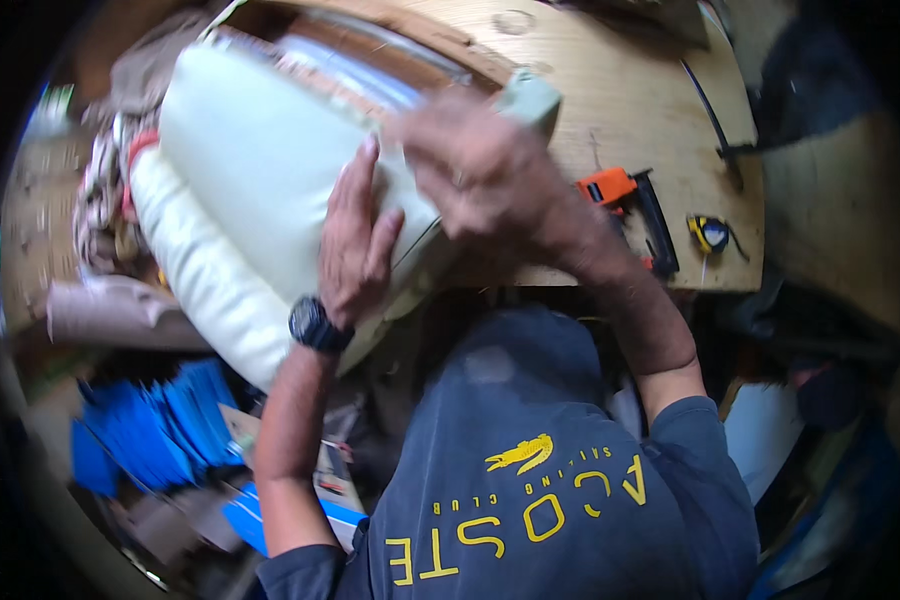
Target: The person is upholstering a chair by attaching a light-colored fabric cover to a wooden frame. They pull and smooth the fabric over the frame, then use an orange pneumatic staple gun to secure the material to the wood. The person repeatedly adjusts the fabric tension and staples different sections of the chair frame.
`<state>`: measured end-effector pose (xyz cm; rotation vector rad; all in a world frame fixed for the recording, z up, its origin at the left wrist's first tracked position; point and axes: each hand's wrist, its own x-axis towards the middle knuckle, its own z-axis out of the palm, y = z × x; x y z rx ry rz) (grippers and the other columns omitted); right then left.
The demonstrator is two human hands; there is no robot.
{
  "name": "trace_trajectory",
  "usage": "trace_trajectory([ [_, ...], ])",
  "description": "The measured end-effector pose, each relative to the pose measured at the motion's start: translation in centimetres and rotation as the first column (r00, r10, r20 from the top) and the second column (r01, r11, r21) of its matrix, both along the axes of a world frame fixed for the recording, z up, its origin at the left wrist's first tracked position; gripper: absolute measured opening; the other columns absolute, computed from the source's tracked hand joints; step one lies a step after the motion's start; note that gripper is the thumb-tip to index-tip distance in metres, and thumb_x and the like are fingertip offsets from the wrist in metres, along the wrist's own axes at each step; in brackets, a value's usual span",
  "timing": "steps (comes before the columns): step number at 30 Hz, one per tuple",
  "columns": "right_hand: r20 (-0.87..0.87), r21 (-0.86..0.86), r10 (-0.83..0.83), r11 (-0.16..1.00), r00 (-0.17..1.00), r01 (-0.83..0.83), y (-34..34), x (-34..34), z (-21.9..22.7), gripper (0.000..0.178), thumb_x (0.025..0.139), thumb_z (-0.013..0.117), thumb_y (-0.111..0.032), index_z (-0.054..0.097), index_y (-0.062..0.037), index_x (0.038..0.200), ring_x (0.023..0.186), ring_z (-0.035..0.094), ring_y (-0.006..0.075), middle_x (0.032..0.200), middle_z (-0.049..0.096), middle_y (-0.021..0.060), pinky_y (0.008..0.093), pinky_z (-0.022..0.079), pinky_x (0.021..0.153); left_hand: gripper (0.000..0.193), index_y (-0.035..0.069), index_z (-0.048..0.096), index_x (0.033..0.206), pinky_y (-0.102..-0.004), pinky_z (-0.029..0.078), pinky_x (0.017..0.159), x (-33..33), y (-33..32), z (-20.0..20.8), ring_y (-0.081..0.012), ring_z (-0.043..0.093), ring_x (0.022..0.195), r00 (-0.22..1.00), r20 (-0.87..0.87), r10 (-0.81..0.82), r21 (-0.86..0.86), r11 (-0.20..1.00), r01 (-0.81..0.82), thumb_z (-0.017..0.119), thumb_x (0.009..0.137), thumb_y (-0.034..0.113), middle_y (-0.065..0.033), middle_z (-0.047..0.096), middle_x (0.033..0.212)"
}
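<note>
A padded piece (255, 140) covered in smooth pale green material lies tilted on the bench, a wrinkled cream roll (205, 265) running along its left side. My left hand (353, 240) rests flat on the cover, fingers stretched out near its right-hand edge. A dark watch (316, 325) is on that wrist. Over the far right edge of the piece is my right hand (475, 165), bent at the wrist and smeared by motion. Whether it grips the edge of the cover cannot be made out. Past it, a pale green corner (528, 98) sticks out.
On the wooden bench (620, 90) to the right lie an orange and black staple gun (610, 187) and a yellow and black tape measure (709, 234). Bunched cloth (110, 215) sits at the left. Blue folded material (160, 425) is lower left.
</note>
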<state>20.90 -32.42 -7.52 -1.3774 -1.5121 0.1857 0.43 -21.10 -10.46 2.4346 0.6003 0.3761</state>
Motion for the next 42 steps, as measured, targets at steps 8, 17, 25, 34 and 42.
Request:
trace_trajectory([
  [8, 0.571, -0.474, 0.158, 0.865, 0.806, 0.165, 6.1, -5.1, -8.7, 0.091, 0.099, 0.02, -0.082, 0.025, -0.0211, 0.167, 0.162, 0.011, 0.0351, 0.174, 0.014, 0.0182, 0.0512, 0.005, 0.131, 0.053, -0.004, 0.035, 0.158, -0.0423, 0.033, 0.124, -7.3, 0.2, 6.7, -0.0303, 0.047, 0.145, 0.5, 0.709, 0.498, -0.448, 0.865, -0.226, 0.041, 0.11, 0.016, -0.0207, 0.046, 0.158],
  [17, 0.536, -0.251, -0.028, 0.949, 0.843, 0.191, 5.0, 0.3, -8.4, 0.04, 0.108, 0.049, -0.029, 0.062, -0.0069, 0.139, 0.128, 0.058, 0.0372, 0.137, 0.064, 0.0183, 0.0462, 0.044, 0.11, 0.061, -0.004, 0.036, 0.158, -0.044, 0.026, 0.125, -25.5, -9.8, -9.3, -0.0322, 0.037, 0.15, 0.026, 0.53, 0.848, -0.52, 0.349, -0.78, 0.041, 0.113, 0.036, -0.0206, 0.037, 0.164],
  [25, 0.564, -0.337, 0.079, 0.931, 0.822, 0.141, 4.9, 6.4, -11.5, 0.042, 0.107, 0.048, -0.037, 0.072, -0.004, 0.097, 0.096, 0.066, 0.0398, 0.093, 0.07, 0.0198, 0.0493, 0.049, 0.088, 0.095, -0.003, 0.012, 0.165, -0.0539, 0.012, 0.128, -20.4, -12.5, -14.3, -0.0452, 0.004, 0.16, 0.16, 0.476, 0.865, -0.511, 0.42, -0.75, 0.068, 0.1, 0.039, -0.0332, 0.003, 0.17],
  [34, 0.88, -0.01, 0.03, 0.999, 0.474, -0.045, 5.5, 2.9, -15.1, 0.027, 0.103, 0.052, -0.016, 0.068, -0.0059, 0.122, 0.067, 0.066, 0.0325, 0.071, 0.066, 0.0128, 0.0488, 0.051, 0.063, 0.087, -0.003, 0.019, 0.164, -0.0509, 0.017, 0.127, -26.1, -6.1, -15.0, -0.0435, 0.014, 0.159, 0.078, 0.593, 0.801, -0.435, 0.401, -0.806, 0.061, 0.104, 0.044, -0.0322, 0.016, 0.169],
  [42, 0.595, -0.203, 0.125, 0.979, 0.794, -0.003, 4.8, -13.0, -15.4, 0.048, 0.1, 0.064, -0.046, 0.068, -0.0035, 0.077, 0.084, 0.064, 0.0376, 0.082, 0.066, 0.0176, 0.0462, 0.051, 0.077, 0.08, -0.001, 0.031, 0.16, -0.0436, 0.028, 0.124, -37.9, 3.3, -19.5, -0.0346, 0.036, 0.151, -0.017, 0.706, 0.708, -0.436, 0.415, -0.799, 0.054, 0.107, 0.053, -0.0246, 0.035, 0.164],
])
